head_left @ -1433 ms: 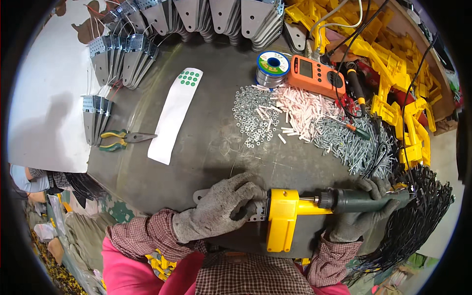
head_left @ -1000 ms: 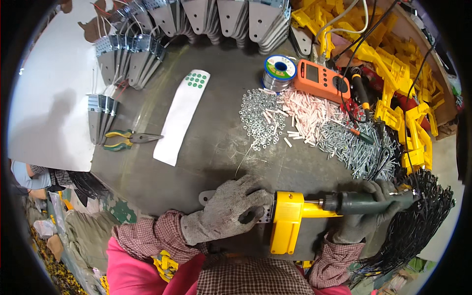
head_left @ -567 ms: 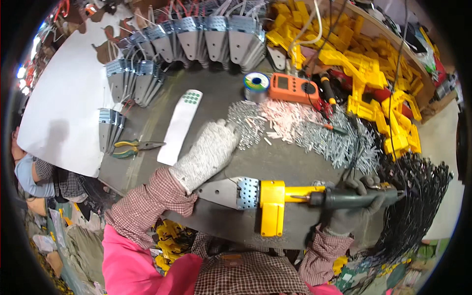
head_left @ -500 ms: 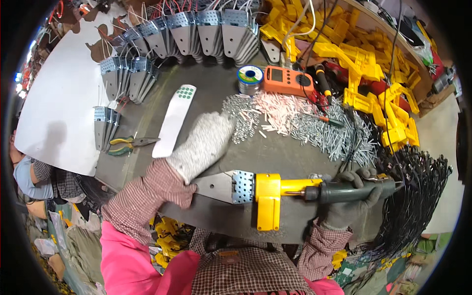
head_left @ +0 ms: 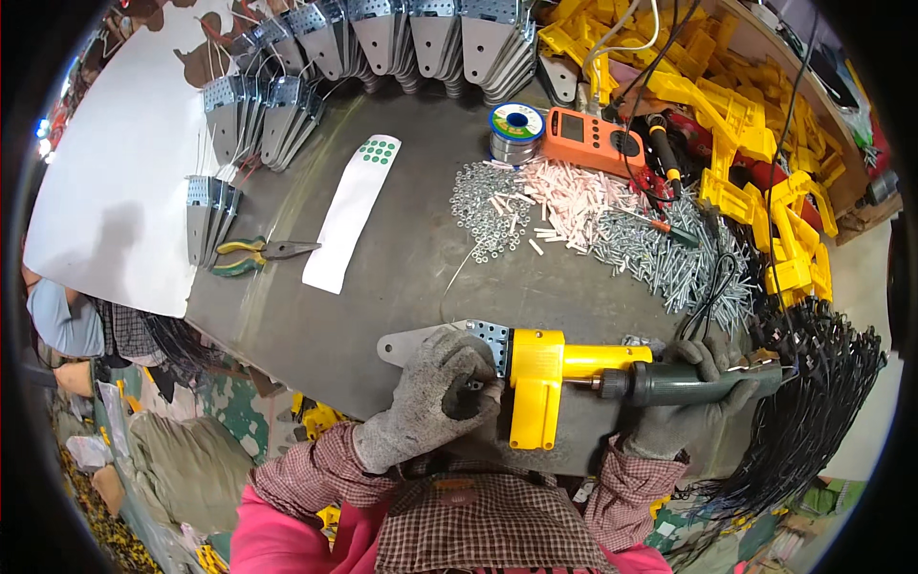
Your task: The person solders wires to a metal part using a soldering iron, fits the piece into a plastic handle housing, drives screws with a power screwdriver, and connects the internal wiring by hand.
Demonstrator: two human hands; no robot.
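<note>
My gloved left hand (head_left: 430,397) is closed in a pinch around a small metal nut (head_left: 474,385). It lies over the flat grey metal plate (head_left: 404,345), hiding part of it. A perforated silver bracket (head_left: 491,341) joins that plate to a yellow plastic handle (head_left: 537,387). My gloved right hand (head_left: 674,421) wraps round a dark electric screwdriver (head_left: 688,383). Its bit points left, at the yellow handle; whether it meets a screw there I cannot tell.
Beyond lie piles of nuts (head_left: 486,210), pinkish sleeves (head_left: 569,206) and screws (head_left: 679,258). A solder spool (head_left: 516,139) stands by an orange meter (head_left: 588,142). Pliers (head_left: 263,253) and a white sticker strip (head_left: 349,215) are at left; black cables (head_left: 813,402) hang at right.
My left hand has come back from beside the nut pile to the metal plate and is now pinched on a nut. The right hand still grips the screwdriver. The view has shifted slightly.
</note>
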